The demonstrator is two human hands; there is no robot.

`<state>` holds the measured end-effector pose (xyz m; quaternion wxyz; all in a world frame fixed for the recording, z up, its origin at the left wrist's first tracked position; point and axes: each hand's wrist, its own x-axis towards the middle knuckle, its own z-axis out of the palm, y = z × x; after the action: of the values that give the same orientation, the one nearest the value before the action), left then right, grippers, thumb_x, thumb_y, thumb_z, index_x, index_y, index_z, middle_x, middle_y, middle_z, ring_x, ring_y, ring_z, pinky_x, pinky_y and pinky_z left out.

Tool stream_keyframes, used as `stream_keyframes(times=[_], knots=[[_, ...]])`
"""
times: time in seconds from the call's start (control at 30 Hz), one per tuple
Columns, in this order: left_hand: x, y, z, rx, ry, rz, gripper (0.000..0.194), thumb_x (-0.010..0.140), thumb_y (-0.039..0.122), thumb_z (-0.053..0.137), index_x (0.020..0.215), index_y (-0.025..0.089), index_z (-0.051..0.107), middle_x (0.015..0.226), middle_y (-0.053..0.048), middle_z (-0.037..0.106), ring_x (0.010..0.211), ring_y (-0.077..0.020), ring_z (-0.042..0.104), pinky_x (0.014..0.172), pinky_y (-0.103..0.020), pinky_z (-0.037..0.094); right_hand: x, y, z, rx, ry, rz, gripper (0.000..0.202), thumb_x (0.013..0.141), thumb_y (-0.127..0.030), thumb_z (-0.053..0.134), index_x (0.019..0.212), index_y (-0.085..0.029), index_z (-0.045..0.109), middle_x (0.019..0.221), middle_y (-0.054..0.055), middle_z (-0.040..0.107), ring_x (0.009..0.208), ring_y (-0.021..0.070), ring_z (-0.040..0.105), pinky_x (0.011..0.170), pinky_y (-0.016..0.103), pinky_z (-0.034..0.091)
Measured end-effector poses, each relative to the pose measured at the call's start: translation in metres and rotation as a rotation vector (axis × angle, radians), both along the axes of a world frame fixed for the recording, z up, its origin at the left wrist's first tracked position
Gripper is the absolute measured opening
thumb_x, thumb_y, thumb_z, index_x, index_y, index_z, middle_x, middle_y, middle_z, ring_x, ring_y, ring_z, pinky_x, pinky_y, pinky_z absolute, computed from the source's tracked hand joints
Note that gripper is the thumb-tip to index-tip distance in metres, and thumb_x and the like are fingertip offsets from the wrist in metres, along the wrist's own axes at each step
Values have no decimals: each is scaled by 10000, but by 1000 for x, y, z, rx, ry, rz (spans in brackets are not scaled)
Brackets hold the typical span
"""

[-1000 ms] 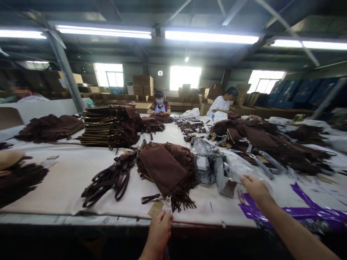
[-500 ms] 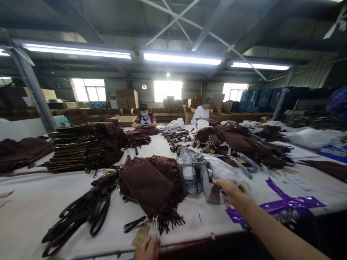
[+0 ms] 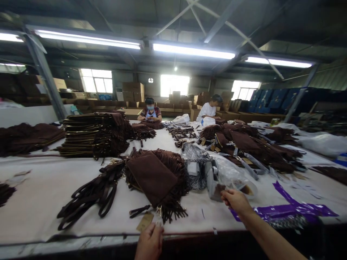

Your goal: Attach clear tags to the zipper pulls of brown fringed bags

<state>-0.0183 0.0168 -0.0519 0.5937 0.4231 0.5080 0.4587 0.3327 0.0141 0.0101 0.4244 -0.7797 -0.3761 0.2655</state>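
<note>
Currently, the left hand (image 3: 151, 236) pinches a small pale piece (image 3: 158, 224) at six o'clock from the brown fringed bag (image 3: 151, 177); the right hand (image 3: 235, 202) is at four o'clock from the gray box (image 3: 210, 180), its grip unclear.

I'm seeing passing room over the table (image 3: 35, 220) at lower left; dark straps (image 3: 107, 202), a brown fringed bag (image 3: 151, 177) and a grey box (image 3: 215, 190) are blocking the centre.
</note>
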Motion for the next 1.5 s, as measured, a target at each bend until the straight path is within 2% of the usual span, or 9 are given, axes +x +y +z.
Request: stream_keyframes(times=[0.1, 0.27, 0.37, 0.5, 0.57, 0.73, 0.97, 1.23, 1.5], knots=[[0, -6, 1, -46, -8, -13, 442, 698, 597, 625, 587, 204, 457, 418, 82, 354, 363, -59, 299, 365, -185, 196, 16, 1, 6, -79, -161, 83, 235, 679, -366, 564, 515, -200, 588, 435, 27, 561, 441, 165, 510, 477, 284, 335], [-2, -13, 3, -26, 12, -26, 388, 819, 554, 504, 655, 203, 486, 409, 83, 361, 358, -71, 290, 376, -202, 221, 17, -10, -9, -196, -477, 234, 250, 689, -347, 560, 492, -202, 611, 569, 90, 652, 544, 208, 567, 541, 314, 368], [-4, -17, 6, 27, 94, -33, 356, 869, 486, 457, 656, 203, 486, 433, 68, 393, 386, -86, 337, 409, -215, 256, -30, -21, -7, -147, -280, 460, 340, 772, -481, 523, 753, -194, 704, 656, 60, 685, 536, 180, 578, 554, 288, 429], [-6, -21, 14, 237, 347, 11, 340, 903, 390, 441, 629, 196, 500, 532, 18, 493, 519, -123, 461, 526, -246, 341, -122, -23, 15, -61, -36, 847, 395, 836, -514, 514, 689, -176, 657, 625, 17, 641, 548, 132, 532, 543, 236, 396], [-8, -24, 18, 331, 483, 35, 324, 916, 356, 436, 651, 194, 529, 614, -14, 561, 604, -147, 515, 594, -265, 372, -161, -15, 22, -84, 47, 917, 402, 844, -501, 515, 658, -170, 646, 559, -5, 593, 504, 111, 476, 494, 222, 339], [-15, -33, 25, 481, 758, 12, 263, 947, 265, 388, 826, 203, 614, 786, -62, 675, 724, -180, 622, 663, -282, 406, -211, 12, 13, -157, 70, 916, 340, 795, -440, 566, 605, -164, 620, 509, -17, 573, 457, 93, 421, 451, 217, 292], [-19, -35, 18, 597, 1131, 9, 232, 919, 184, 408, 800, 201, 607, 734, -63, 683, 650, -179, 651, 563, -280, 386, -225, 32, -7, -274, -33, 843, 294, 741, -360, 624, 524, -165, 586, 407, -54, 447, 418, 76, 351, 416, 223, 207], [-19, -34, 16, 626, 1203, -16, 193, 909, 176, 432, 824, 197, 605, 728, -55, 678, 635, -191, 653, 546, -297, 368, -225, 39, 7, -372, -28, 863, 259, 675, -299, 675, 474, -168, 578, 363, -67, 393, 403, 65, 298, 409, 224, 178], [-22, -32, 22, 582, 1151, 25, 180, 901, 194, 451, 796, 206, 598, 741, -51, 687, 653, -184, 657, 554, -287, 379, -220, 28, 13, -265, 59, 866, 235, 705, -351, 587, 548, -177, 567, 447, -50, 469, 449, 82, 352, 440, 218, 241]])
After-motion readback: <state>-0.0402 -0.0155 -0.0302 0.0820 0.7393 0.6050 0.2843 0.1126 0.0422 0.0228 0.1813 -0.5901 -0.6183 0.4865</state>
